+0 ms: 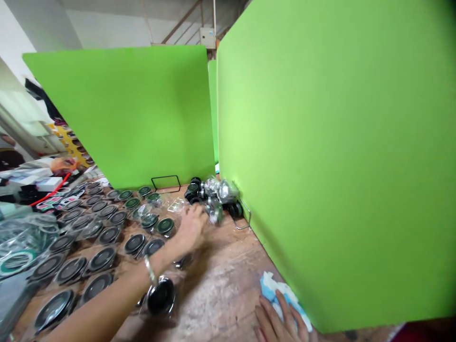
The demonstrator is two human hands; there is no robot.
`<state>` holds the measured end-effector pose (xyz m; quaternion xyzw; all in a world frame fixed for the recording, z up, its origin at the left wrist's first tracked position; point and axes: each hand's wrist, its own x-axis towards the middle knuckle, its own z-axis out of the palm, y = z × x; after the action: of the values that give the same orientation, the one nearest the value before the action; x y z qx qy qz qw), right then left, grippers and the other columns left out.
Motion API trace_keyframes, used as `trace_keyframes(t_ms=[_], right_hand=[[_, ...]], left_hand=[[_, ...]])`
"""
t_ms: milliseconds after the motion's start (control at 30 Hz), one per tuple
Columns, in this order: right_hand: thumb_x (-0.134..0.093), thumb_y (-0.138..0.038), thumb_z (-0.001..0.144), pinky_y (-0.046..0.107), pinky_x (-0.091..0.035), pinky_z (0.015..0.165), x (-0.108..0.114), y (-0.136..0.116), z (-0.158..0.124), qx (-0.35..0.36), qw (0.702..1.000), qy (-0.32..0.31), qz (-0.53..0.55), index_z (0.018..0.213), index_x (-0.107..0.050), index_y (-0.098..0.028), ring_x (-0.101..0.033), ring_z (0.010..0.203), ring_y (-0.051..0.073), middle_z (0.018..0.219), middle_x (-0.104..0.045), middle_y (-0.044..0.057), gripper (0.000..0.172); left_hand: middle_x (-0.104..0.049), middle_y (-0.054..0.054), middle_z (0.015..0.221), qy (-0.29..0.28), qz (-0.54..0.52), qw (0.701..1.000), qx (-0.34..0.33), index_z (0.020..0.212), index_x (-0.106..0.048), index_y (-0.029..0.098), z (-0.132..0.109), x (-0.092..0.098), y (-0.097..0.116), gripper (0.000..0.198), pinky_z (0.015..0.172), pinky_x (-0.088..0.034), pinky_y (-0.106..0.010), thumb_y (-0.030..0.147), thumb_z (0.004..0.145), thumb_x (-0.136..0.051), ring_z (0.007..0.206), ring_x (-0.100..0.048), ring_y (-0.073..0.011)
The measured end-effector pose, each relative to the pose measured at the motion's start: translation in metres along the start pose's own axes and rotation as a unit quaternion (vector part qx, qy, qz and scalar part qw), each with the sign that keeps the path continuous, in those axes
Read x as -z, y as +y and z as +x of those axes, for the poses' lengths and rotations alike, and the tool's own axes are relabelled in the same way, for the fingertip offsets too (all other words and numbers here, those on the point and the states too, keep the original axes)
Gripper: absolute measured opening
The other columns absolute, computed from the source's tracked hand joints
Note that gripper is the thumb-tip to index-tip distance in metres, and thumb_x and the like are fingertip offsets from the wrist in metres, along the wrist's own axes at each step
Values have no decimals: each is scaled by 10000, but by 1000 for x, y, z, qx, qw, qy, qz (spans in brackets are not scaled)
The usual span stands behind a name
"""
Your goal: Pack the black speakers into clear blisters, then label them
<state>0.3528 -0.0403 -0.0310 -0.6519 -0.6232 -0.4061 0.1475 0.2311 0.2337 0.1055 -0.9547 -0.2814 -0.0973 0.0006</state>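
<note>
My left hand [193, 222] reaches out over the wooden table beside a small pile of shiny, clear-wrapped pieces [227, 191] and black round parts [193, 189]. Its fingers point down by a blurred silvery piece [214, 210]; motion blur hides whether they grip it. Under my left forearm, which wears a bracelet [149, 269], lies a black round piece in clear plastic [161, 295]. At the lower right, my right hand [281, 320] rests with fingers spread on a crumpled blue and white tissue or wrapper [276, 289].
Many round black discs in clear wrap [102, 258] stand in rows across the left side. Green panels [142, 118] rise behind and at right [320, 166], on wire feet [245, 216]. At far left are plastic bags [28, 232] and another person's hand [63, 165].
</note>
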Motion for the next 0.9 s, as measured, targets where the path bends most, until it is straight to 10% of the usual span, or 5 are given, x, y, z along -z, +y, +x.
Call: trace_keyframes(t_ms=[200, 333, 567, 733, 900], right_hand=[[-565, -290, 705, 405, -348, 787, 8, 0, 9, 0, 1000, -19, -3, 843, -680, -286, -547, 946, 284, 942, -701, -32, 180], [-558, -299, 703, 410, -356, 766, 5, -1, 8, 4, 1000, -19, -17, 842, -682, -284, -553, 930, 291, 940, -702, -37, 187], [-590, -306, 712, 411, -355, 822, -8, -3, -8, -30, 999, -19, -5, 872, -667, -301, -548, 994, 294, 982, -693, -45, 177], [-555, -332, 755, 403, -354, 831, 6, -3, -1, -20, 998, -57, 7, 962, -645, -291, -539, 1029, 286, 1076, -665, -21, 229], [-451, -260, 844, 434, -398, 783, 24, -14, 10, -205, 972, -114, -18, 1191, -544, -177, -502, 1103, 324, 1298, -505, 160, 368]], left_hand=[[-661, -96, 845, -167, -76, 967, -178, 681, -642, 209, -90, -14, 62, 106, 972, -273, -544, 247, 589, -680, 920, -557, -303], [-609, -44, 673, -128, -132, 976, -119, 635, -615, 205, -40, -1, 52, 207, 738, -434, -344, 246, 800, -497, 636, -552, -173], [-524, -103, 1182, -53, -139, 989, -20, 1084, -551, 136, 69, -34, 23, 248, 973, -334, -500, 186, 844, -507, 1142, -447, -267], [-521, -86, 1196, -79, -243, 966, 25, 1053, -564, 147, 56, -53, 22, 276, 983, -337, -523, 287, 817, -592, 1153, -448, -266], [-599, -98, 1017, -118, -468, 871, 90, 1093, -524, 140, 15, -28, 29, 468, 858, -446, -472, 223, 662, -687, 954, -570, -256]])
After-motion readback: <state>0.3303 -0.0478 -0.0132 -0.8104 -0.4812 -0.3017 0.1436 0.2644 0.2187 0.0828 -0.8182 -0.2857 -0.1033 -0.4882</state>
